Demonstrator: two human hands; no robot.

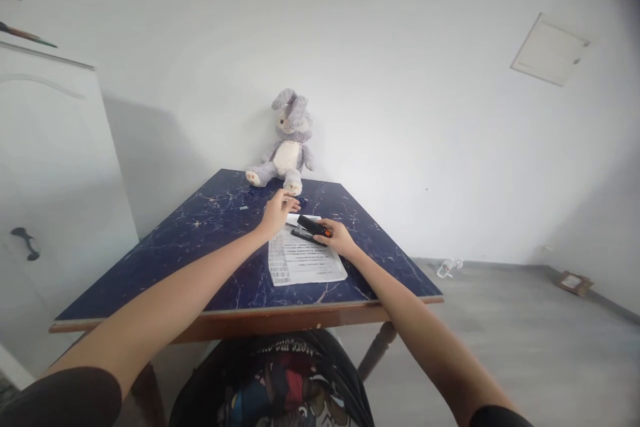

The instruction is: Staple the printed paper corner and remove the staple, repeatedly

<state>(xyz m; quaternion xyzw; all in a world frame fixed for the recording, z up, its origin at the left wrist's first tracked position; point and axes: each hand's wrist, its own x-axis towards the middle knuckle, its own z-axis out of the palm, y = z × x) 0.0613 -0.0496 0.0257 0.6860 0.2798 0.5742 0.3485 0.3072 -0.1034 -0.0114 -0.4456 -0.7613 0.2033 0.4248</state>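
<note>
My right hand [339,238] grips a black stapler [313,225] with an orange mark near its rear. The stapler's top arm is raised apart from its base, and its front points left. Beneath it lie printed paper sheets [305,267] on the dark blue marble-patterned table [200,240]. Just beyond the stapler's front, my left hand [277,213] hovers over the far left corner of the paper. Its fingers are bent and apart, and I see nothing clearly held in them. A small pale piece [243,207] lies on the table to the left of that hand.
A grey plush rabbit [290,147] sits at the table's far edge against the white wall. To the left stands a white cabinet [55,180] with a dark handle. On the floor at right are a clear plastic item [449,268] and a brown box [575,282].
</note>
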